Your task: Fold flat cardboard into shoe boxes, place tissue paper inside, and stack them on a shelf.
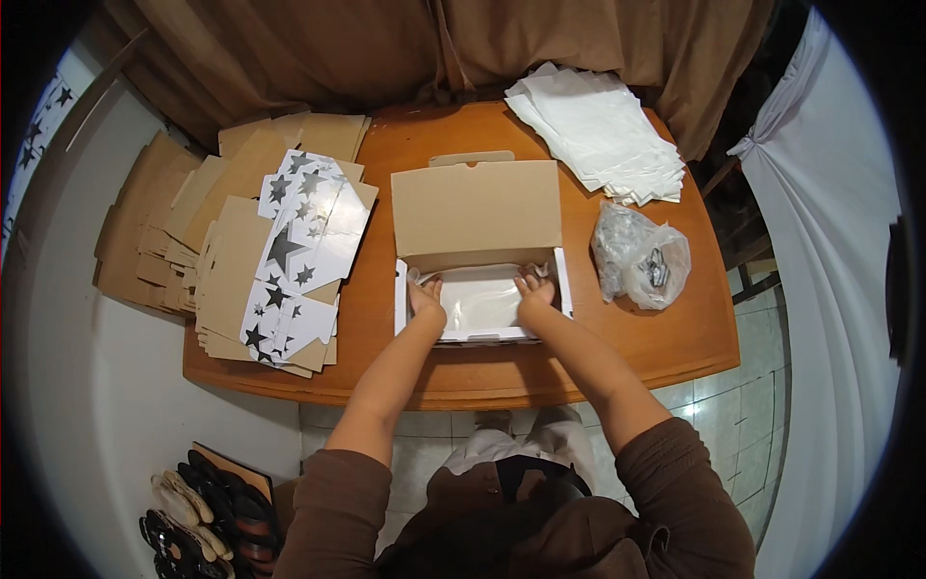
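An open cardboard box point(476, 206), white outside and brown inside, stands in front of me with its lid raised at the back. White tissue paper point(479, 297) lines its inside and lies fairly flat in the middle. Both hands reach into the box. My left hand point(427, 298) rests on the paper by the left wall, fingers stretched out. Against the right wall, my right hand point(534, 290) touches the paper with its fingers apart. The paper bunches up around the fingertips on both sides, and some fingers are partly hidden there.
Flat cardboard blanks point(227, 236) are piled at the left, with star-printed white ones point(294, 256) on top. White paper sheets point(598, 130) lie at the back right of the wooden table point(482, 386). A clear plastic bag point(641, 259) sits right of the box. Shoes point(207, 516) stand lower left.
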Available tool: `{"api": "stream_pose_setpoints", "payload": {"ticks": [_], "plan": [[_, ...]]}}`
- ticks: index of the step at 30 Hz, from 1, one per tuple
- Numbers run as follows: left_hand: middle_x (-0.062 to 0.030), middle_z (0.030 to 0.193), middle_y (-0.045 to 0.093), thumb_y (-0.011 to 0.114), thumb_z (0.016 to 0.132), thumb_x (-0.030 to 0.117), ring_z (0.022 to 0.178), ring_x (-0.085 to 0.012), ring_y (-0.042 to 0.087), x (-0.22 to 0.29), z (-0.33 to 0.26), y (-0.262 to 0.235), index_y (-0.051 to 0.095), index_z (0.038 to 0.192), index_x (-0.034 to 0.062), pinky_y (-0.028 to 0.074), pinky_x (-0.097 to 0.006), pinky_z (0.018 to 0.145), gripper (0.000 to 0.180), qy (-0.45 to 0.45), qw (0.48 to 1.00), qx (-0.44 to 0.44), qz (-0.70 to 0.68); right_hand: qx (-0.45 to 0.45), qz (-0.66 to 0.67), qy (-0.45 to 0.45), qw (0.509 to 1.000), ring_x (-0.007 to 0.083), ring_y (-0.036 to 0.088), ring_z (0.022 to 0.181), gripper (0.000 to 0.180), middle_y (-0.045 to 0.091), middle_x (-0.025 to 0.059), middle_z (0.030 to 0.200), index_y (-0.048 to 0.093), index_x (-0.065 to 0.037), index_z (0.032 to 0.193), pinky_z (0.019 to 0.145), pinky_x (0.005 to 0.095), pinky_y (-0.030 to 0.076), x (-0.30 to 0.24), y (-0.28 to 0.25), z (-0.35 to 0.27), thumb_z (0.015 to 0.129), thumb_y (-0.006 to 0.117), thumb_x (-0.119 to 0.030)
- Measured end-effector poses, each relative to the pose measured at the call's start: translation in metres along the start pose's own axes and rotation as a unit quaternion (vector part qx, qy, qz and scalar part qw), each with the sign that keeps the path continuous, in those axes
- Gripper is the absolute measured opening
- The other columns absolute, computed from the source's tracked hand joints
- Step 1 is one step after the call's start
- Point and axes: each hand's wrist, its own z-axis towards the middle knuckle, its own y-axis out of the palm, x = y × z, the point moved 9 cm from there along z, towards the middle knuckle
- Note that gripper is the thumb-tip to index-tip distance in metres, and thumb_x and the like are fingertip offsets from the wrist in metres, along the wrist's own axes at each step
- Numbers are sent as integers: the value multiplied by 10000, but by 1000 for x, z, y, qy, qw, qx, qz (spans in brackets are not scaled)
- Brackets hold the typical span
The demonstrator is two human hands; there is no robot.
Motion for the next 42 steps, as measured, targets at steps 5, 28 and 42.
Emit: {"api": "stream_pose_setpoints", "payload": {"ticks": [5,28,42], "plan": [[-107,1045,659,584,780,139,940,-280,635,-16,-61,-99,607,1109,82,490,-387,794,335,96,939,170,-283,85,92,-182,975,242,594,1094,306,624,109,1167,681,-88,1049,828,410,493,-10,-100,-80,764,634,-190],[-109,1033,600,602,749,94,1005,-270,548,194,-150,-321,614,1016,38,413,-386,875,274,127,690,574,-422,499,236,0,834,242,664,639,94,626,107,804,636,-78,781,539,377,532,290,34,-91,787,547,-106],[-89,998,609,597,756,98,975,-254,557,182,-160,-312,631,969,48,411,-377,865,221,137,691,554,-443,502,218,-46,836,270,663,646,100,651,138,708,624,-61,759,540,396,509,288,33,-80,767,525,-77]]}}
